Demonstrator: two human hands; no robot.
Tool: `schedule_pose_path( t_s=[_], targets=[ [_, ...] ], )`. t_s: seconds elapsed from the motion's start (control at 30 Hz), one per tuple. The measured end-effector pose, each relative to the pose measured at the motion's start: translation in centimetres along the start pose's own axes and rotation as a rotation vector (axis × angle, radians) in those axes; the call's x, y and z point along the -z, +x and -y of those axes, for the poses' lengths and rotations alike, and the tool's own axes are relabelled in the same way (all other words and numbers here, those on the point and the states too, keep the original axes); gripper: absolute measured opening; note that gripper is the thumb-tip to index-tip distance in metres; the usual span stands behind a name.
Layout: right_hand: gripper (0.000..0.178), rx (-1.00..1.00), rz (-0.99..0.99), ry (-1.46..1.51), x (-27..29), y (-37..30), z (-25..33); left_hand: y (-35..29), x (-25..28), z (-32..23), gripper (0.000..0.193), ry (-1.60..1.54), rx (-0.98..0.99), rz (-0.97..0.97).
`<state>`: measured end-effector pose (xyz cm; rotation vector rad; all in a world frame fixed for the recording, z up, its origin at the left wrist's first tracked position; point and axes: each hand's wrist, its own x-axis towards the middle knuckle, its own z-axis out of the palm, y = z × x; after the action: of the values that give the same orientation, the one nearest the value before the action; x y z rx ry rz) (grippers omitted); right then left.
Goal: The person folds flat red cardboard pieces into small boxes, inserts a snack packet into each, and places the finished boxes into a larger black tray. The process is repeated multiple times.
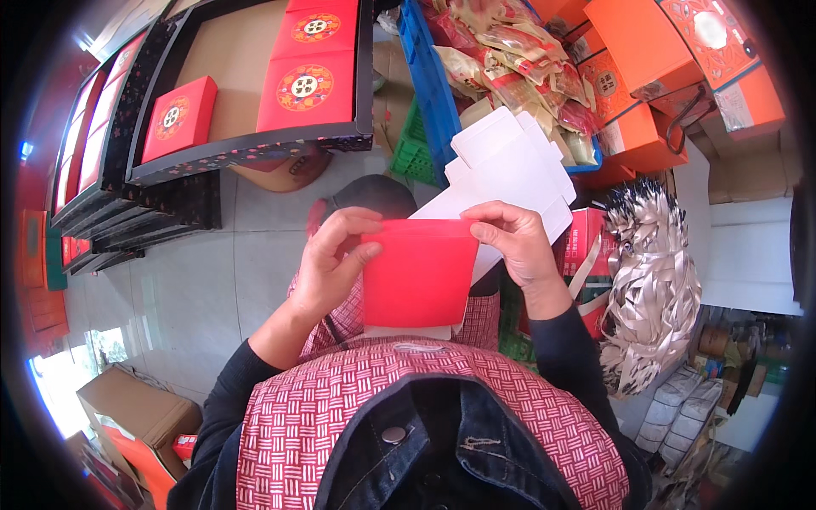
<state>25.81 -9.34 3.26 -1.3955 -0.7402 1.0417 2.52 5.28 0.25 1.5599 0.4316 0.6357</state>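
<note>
Between my two hands, above my lap, is a red cardboard box (416,276), its plain red side facing up. A pale flap shows along its near edge. My left hand (336,255) grips its upper left corner between thumb and fingers. At the opposite top corner, my right hand (514,242) pinches the edge in the same way. Just beyond the box and partly under my right hand lies an unfolded white card box blank (506,174) with cut flaps.
At the upper left, a black tray (246,140) on a stack holds red boxes (308,85) with round patterns. A blue crate (433,85) holds gold and red packets (527,59). Orange boxes (637,51) stand upper right, above a bundle of beige ribbons (650,289). A brown carton (140,408) sits lower left.
</note>
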Motion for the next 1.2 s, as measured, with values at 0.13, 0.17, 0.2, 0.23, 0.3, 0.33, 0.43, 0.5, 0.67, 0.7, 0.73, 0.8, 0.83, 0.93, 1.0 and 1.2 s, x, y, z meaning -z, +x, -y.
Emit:
schedule_pose_path(
  t_s=[0.13, 0.17, 0.2, 0.23, 0.3, 0.33, 0.43, 0.5, 0.67, 0.7, 0.73, 0.8, 0.83, 0.93, 1.0, 1.2],
  targets=[
    [0.013, -0.041, -0.218, 0.101, -2.5, -0.6, -0.9, -0.5, -0.5, 0.7, 0.020, 0.034, -0.005, -0.044],
    [0.013, -0.024, -0.218, 0.077, -2.8, -0.6, -1.4, -0.5, -0.8, 0.7, 0.020, 0.104, -0.049, -0.052],
    [0.012, 0.049, -0.215, -0.015, -3.0, -0.6, -1.4, -0.6, -1.1, 0.6, 0.021, 0.173, -0.092, -0.060],
    [0.011, 0.122, -0.211, -0.107, -3.1, -0.6, -1.4, -0.7, -1.5, 0.3, 0.021, 0.188, -0.067, -0.082],
    [0.010, 0.312, -0.159, -0.334, -3.2, -0.5, -1.3, -0.9, -1.9, 0.8, 0.020, 0.158, -0.062, -0.135],
    [0.010, 0.428, -0.110, -0.467, -2.8, -0.4, -1.1, -1.0, -1.9, 1.1, 0.020, 0.144, -0.059, -0.161],
    [0.012, 0.615, 0.018, -0.663, -2.0, -0.4, 0.0, -1.2, -2.0, 1.4, 0.019, 0.017, -0.003, -0.198],
    [0.015, 0.658, 0.079, -0.687, -1.8, -0.5, 0.3, -1.2, -2.0, 1.6, 0.018, 0.002, -0.014, -0.200],
    [0.018, 0.630, 0.105, -0.621, -2.1, -0.8, 0.1, -1.1, -1.9, 1.6, 0.016, -0.001, -0.048, -0.189],
    [0.018, 0.613, 0.113, -0.598, -2.0, -0.8, -0.1, -1.1, -1.9, 1.5, 0.016, -0.001, -0.052, -0.187],
    [0.018, 0.596, 0.122, -0.574, -1.7, -0.7, -0.4, -1.1, -1.9, 1.5, 0.015, 0.000, -0.055, -0.184],
    [0.017, 0.454, 0.136, -0.395, -1.6, -0.6, -0.6, -1.0, -1.9, 1.3, 0.014, -0.011, -0.066, -0.180],
    [0.016, 0.327, 0.142, -0.240, -1.7, -0.7, -0.7, -1.0, -1.9, 1.3, 0.014, -0.016, -0.071, -0.178],
    [0.015, 0.400, 0.170, -0.357, -1.8, -0.4, -0.2, -1.0, -1.7, 1.3, 0.013, 0.017, -0.057, -0.172],
    [0.015, 0.526, 0.211, -0.535, -1.7, -0.4, -0.2, -1.1, -1.6, 1.5, 0.013, 0.003, -0.041, -0.175],
    [0.026, 0.437, 0.132, -0.451, -3.0, -1.6, -0.8, -1.0, -1.6, 1.6, 0.010, -0.043, -0.023, -0.227]
  ],
)
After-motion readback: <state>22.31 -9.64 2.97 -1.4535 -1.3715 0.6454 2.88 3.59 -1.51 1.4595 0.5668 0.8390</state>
